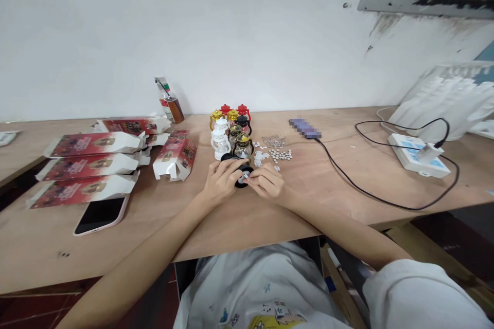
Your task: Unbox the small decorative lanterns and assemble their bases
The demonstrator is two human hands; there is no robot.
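Observation:
My left hand point(222, 180) curls round a small black lantern point(243, 175) lying on the wooden table point(231, 221). My right hand point(268, 182) pinches at the lantern's white underside, fingers pressed together on a tiny part I cannot make out. Just behind my hands stands a cluster of small toy lanterns point(231, 128) in white, gold, red and black. To their right lie a heap of small white button cells point(280, 154) and a pile of tiny metal pieces point(273, 140).
Several red and white cartons point(90, 164) lie at the left, one open carton point(175, 157) closer in. A phone point(101, 214) lies face up near the front edge. A black cable point(366, 193) runs to a power strip point(419, 157). White plastic bags point(450, 95) sit far right.

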